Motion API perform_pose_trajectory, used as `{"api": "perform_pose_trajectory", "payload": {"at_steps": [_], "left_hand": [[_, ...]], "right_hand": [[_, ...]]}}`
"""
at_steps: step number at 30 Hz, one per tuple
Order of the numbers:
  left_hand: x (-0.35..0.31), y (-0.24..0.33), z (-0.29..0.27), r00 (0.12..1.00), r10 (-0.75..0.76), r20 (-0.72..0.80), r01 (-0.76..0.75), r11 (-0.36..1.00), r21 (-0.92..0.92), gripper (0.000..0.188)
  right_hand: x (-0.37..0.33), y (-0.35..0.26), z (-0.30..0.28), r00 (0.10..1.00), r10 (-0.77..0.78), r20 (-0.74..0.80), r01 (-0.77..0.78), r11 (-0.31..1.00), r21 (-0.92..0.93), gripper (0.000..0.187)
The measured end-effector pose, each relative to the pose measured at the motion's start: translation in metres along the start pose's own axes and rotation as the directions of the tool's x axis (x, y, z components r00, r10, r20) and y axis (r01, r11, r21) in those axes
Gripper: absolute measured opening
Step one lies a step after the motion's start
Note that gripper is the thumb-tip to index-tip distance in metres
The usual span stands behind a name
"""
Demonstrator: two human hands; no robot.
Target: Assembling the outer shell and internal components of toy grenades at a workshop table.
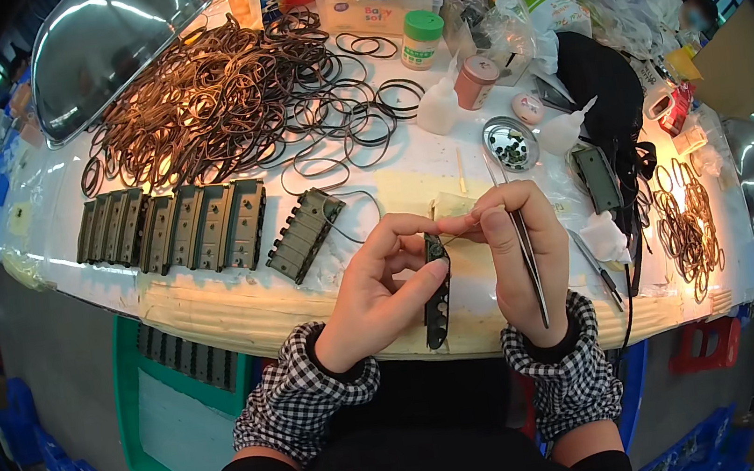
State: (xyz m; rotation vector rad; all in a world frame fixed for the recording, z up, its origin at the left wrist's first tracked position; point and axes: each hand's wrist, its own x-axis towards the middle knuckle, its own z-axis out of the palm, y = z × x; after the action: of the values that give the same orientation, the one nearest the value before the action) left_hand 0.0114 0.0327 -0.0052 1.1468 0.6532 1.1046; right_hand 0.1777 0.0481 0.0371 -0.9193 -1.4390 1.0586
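Note:
My left hand (382,277), closed, grips a narrow dark green ridged plastic part (437,313) upright over the table's front edge. A pair of metal tweezers (533,277) is tucked in my right hand (532,235), its points toward me. The right thumb and forefinger are pinched together beside the part's top end. A thin brownish strand (464,235) shows between the two hands; I cannot tell whether it is one of the rings. To the left lies a single green ridged part (306,235), a thin dark ring looping over its end.
A large heap of dark rings (209,96) lies behind a row of green parts (197,225) on the left. At the right are a small round dish (511,146), a knife-like tool (595,267) and more rings (686,221). A green bin (134,444) sits below the table.

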Motion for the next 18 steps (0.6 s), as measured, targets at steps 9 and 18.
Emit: {"api": "perform_pose_trajectory", "payload": {"at_steps": [9, 18], "left_hand": [[0.001, -0.002, 0.002, 0.999, 0.018, -0.030, -0.019, 0.999, -0.034, 0.031], [-0.001, -0.002, 0.000, 1.000, -0.009, -0.018, 0.009, 1.000, -0.009, 0.031]], "right_hand": [[0.001, 0.008, -0.001, 0.999, -0.041, -0.004, 0.041, 0.998, -0.044, 0.010], [0.000, 0.012, -0.007, 0.995, -0.088, 0.055, 0.097, 0.973, -0.209, 0.010]]}}
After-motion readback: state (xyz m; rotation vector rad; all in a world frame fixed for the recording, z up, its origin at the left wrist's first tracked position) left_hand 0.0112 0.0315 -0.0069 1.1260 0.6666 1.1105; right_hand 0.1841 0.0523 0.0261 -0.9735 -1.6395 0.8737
